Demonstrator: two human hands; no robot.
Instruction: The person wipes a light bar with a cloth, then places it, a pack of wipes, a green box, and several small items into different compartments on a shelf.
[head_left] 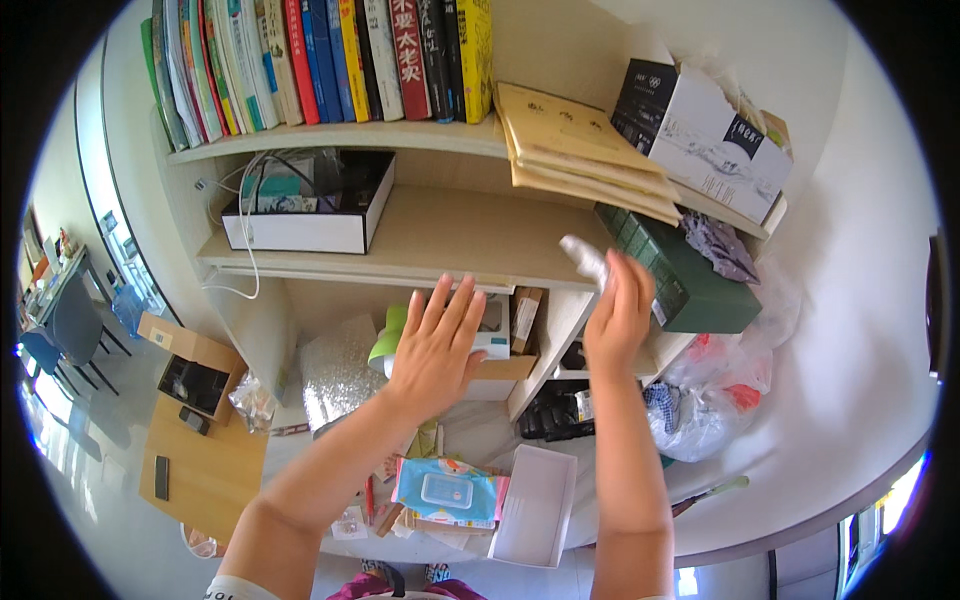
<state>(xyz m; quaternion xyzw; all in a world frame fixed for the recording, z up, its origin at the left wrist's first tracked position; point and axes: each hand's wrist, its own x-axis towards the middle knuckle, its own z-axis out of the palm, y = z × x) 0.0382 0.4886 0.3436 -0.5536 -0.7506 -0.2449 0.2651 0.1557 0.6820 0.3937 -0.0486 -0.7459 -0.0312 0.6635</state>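
The person's right hand (622,312) is raised before the middle board of a pale wooden shelf (480,225), and its fingers are closed together on a crumpled white sheet of soft material (584,258). This sheet sticks out from the fingertips toward the upper left, and it appears in front of the bare part of the board, just beside a long dark green box (705,285); whether it touches the board, one cannot tell. The left hand (432,345) holds nothing; its back is turned to the view, its fingers are straight and slightly apart, and they point upward near the front edge of the same board. Just beside this hand, in the lower compartment, there is a light green rounded object (387,340), partly hidden, and next to it a silvery sheet of bubble wrap (345,372). On the left part of the middle board stands an open white box with black inside (300,235), which contains cables. Above, a row of upright colourful books (330,65) stands beside a stack of yellowish paper envelopes (575,130). Below the hands, a blue soft packet with a lid (450,490) lies near a shallow white rectangular tray (537,505).
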